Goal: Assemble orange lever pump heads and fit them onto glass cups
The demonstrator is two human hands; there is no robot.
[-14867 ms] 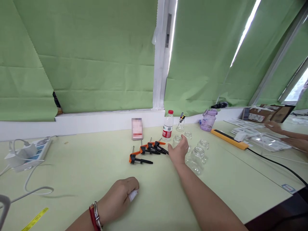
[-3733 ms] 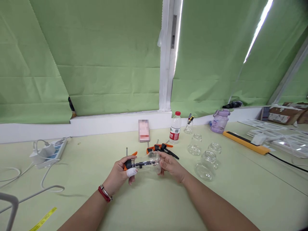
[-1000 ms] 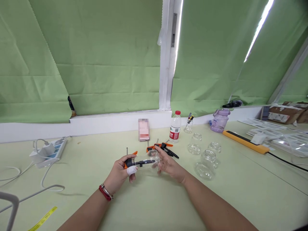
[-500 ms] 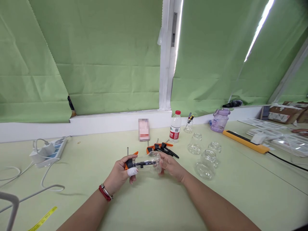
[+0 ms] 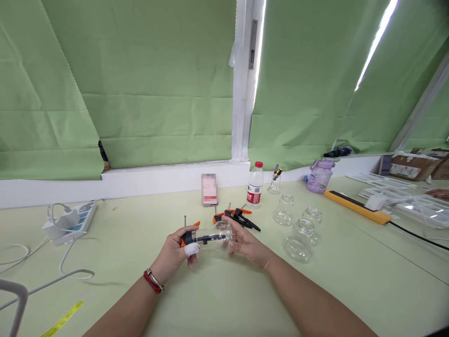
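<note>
A clear glass jar (image 5: pixel 223 230) lies on its side in the air between my hands. Its black and orange top (image 5: pixel 187 238) is at the left end, and a black stem (image 5: pixel 210 238) runs from it inside the jar. My left hand (image 5: pixel 178 248), its thumb wrapped in white, is closed around the top. The fingers of my right hand (image 5: pixel 247 243) curl around the jar's base. Just behind lie several similar black and orange tops (image 5: pixel 242 217) with stems. To the right stand clear glass jars (image 5: pixel 298 241) with open mouths.
A red-capped bottle (image 5: pixel 256 185), a phone-like upright panel (image 5: pixel 209 189) and a small jar of tools (image 5: pixel 275 182) stand toward the wall. A purple bottle (image 5: pixel 320 177) and an orange power strip (image 5: pixel 354 206) are right. A white power strip (image 5: pixel 79 220) with cables lies left.
My right hand has shifted its fingers on the jar's base, with the forefinger now reaching further over the top side. The left hand keeps its hold almost unchanged.
</note>
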